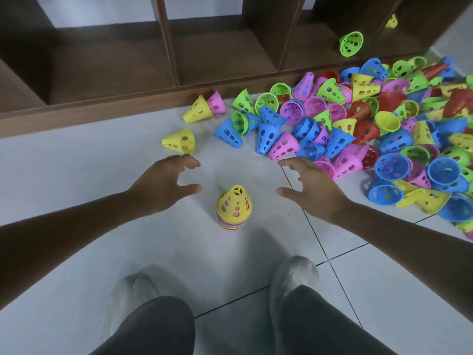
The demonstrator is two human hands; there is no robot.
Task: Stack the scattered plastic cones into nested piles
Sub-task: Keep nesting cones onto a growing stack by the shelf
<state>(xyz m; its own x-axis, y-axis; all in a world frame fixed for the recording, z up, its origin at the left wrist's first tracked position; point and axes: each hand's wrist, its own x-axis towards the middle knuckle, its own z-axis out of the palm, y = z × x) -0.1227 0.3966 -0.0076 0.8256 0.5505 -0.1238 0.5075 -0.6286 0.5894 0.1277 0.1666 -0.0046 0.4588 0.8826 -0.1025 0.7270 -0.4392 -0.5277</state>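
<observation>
1. Because it stands wide end down on the floor (76, 175) between the person's two hands, the nested pile (234, 208) reads as the collecting point; a yellow cone caps it, and bands of other colours show at its base.
2. While the left hand (163, 185) hovers just left of the pile, its fingers (188, 162) are spread and loosely curved and hold nothing; it does not touch the pile.
3. On the other side, the right hand (311, 188) mirrors it with its own fingers (288, 163) splayed and empty, reaching toward the nearest pink cone (282, 147); judging by this pose, both hands are going for loose cones.
4. Nearest the left hand lies a single yellow cone (179, 142) on its side, with a yellow and pink pair (203, 108) further back against the shelf base.
5. To the right sprawls the scattered heap (371, 129) of blue, pink, green, red and yellow cones, most tipped over, so the bulk of the task looks undone.
6. One green cone (351, 44) has ended up inside a compartment of the dark wooden shelf unit (217, 60) behind the heap.
7. At the bottom edge, the person's knees and pale shoes (294, 275) suggest a crouch close to the pile.
8. No brand, label or writing can be read anywhere.
</observation>
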